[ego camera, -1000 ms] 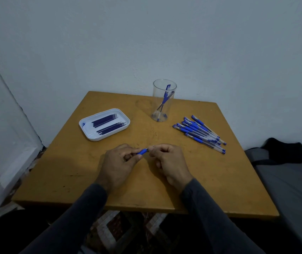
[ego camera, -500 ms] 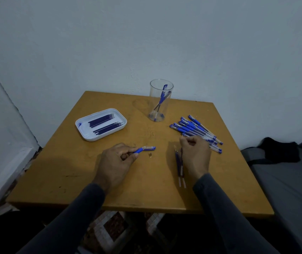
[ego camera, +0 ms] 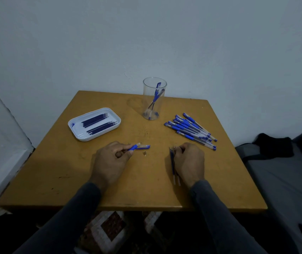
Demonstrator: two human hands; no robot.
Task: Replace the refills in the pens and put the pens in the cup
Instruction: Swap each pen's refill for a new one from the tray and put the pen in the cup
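My left hand (ego camera: pixel 112 159) pinches a blue-gripped pen barrel (ego camera: pixel 139 147) that points right, low over the wooden table (ego camera: pixel 109 184). A small metal pen tip (ego camera: pixel 145 153) lies loose just below the barrel. My right hand (ego camera: pixel 189 162) rests on the table with fingers closed on thin refills (ego camera: pixel 173 165) lying lengthwise beside it. A clear cup (ego camera: pixel 154 98) at the back holds two pens. A pile of several blue pens (ego camera: pixel 191 130) lies to its right. A white tray (ego camera: pixel 94 124) at the left holds several dark refills.
A white wall rises right behind the table. A grey cushion with dark cloth (ego camera: pixel 275 149) sits off the table's right edge. Patterned floor tiles (ego camera: pixel 109 228) show below the near edge.
My hands parted: the right hand carried the refill out of the barrel to the right and lowered it beside another refill on the table. The metal tip now lies loose on the table.
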